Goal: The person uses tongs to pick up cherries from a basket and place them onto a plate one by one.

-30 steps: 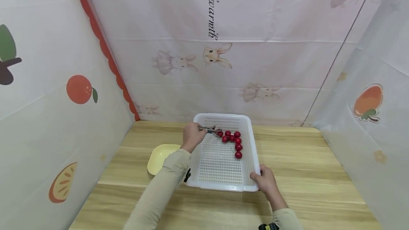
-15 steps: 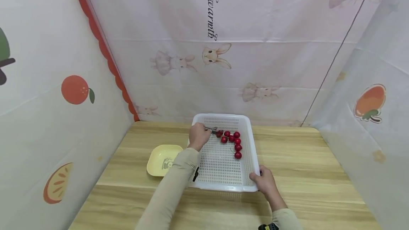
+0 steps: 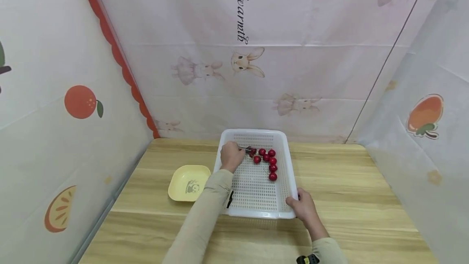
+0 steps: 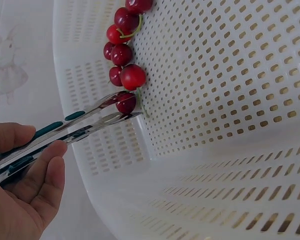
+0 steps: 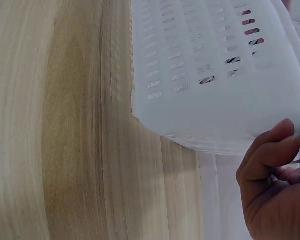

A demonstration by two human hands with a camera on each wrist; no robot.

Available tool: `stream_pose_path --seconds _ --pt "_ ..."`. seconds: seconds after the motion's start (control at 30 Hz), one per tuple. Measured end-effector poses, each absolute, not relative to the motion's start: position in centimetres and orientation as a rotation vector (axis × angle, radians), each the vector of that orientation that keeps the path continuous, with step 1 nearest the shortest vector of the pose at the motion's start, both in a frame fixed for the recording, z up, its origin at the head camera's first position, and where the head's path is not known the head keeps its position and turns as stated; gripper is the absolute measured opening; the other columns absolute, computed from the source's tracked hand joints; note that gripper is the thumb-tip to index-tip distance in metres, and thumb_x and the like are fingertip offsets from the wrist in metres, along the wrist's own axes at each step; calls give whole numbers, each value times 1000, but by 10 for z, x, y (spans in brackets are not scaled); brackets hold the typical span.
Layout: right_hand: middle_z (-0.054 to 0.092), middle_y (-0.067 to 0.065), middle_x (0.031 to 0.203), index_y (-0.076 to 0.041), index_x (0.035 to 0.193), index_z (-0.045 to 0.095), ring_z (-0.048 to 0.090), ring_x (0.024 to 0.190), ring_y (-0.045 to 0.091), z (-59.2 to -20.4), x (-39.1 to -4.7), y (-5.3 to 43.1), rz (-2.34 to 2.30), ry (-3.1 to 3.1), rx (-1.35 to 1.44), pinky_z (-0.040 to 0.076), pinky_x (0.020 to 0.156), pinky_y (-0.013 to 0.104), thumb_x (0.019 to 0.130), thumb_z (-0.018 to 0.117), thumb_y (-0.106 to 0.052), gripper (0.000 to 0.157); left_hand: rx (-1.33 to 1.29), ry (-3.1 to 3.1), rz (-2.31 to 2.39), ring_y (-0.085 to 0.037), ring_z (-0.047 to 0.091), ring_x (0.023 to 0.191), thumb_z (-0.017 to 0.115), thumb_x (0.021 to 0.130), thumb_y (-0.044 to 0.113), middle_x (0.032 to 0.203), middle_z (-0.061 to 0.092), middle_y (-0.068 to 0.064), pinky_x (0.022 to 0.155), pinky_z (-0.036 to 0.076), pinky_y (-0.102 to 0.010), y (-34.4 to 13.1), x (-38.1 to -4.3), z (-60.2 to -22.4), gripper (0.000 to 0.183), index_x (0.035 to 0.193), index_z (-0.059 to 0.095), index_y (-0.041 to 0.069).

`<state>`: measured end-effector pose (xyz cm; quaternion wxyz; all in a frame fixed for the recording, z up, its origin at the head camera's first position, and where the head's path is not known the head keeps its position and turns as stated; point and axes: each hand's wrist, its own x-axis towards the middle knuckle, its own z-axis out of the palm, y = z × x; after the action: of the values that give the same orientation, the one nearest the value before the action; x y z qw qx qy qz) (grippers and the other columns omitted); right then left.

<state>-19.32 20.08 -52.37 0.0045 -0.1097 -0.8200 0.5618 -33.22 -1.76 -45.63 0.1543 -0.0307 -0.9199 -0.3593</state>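
My left hand (image 3: 232,156) grips a pair of metal tongs (image 4: 65,131) with teal grip parts, reaching over the left side of a white perforated basket (image 3: 253,214). In the left wrist view, the tong tips lie on either side of a dark red cherry (image 4: 125,102) at the end of a row. Several more cherries (image 4: 133,77), some with green stems, run along the basket floor beyond it. The right hand (image 3: 305,208) holds the basket's near right corner, thumb over the rim and fingers curled beneath, as the right wrist view (image 5: 275,180) also shows.
A shallow yellow dish (image 3: 179,182) with a panda print sits left of the basket, partly behind the left sleeve. The wooden table (image 3: 348,182) meets printed curtains at the back and sides.
My left hand has moved right and slightly inward over the basket, bringing the tongs to the leftmost cherry. More of the yellow dish shows. The right hand stays at its corner.
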Motion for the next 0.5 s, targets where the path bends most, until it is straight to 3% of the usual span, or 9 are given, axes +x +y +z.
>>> stream_pose_path --seconds 0.23,0.5 --pt "61 22 89 13 104 55 60 71 28 -523 -195 200 1758 -2567 -339 50 52 36 78 58 0 30 -95 -2519 -1012 -10 13 44 54 69 1 46 13 7 40 17 -27 -21 -325 -442 41 48 22 16" --pt "61 22 89 14 105 54 61 73 30 -524 -193 202 1753 -2574 -336 51 53 37 78 58 0 31 -40 -2523 -983 -13 25 41 63 70 7 41 22 7 38 22 -29 -25 -321 -432 40 47 31 14"
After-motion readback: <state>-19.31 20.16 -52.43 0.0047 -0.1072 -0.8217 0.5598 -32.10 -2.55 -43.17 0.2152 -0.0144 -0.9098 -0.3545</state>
